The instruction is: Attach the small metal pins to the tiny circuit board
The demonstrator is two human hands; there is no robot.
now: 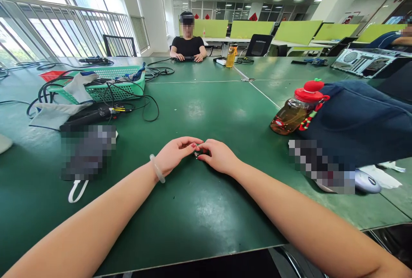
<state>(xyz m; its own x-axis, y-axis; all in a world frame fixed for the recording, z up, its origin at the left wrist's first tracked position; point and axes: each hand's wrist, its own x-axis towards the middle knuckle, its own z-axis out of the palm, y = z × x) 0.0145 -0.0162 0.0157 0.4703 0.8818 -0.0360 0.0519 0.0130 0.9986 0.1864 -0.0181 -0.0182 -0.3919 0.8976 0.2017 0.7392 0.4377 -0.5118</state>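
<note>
Both my hands meet over the middle of the green table (193, 110), fingertips close together. My left hand (176, 152), with a pale bangle (156, 168) at the wrist, pinches a tiny shiny silvery piece (196, 154) between thumb and fingers. From the other side my right hand (220, 155) closes its thumb and fingers around the same small piece. Its kind is too small to make out, and the fingers partly cover it.
At left, a green basket (119, 85) holds cables and gloves, near a blurred dark object (90, 153) with a white strap. A red-lidded bottle (291, 113), dark blue bag (360, 119) and computer case (367, 62) lie right. Across the table sits a person (188, 46).
</note>
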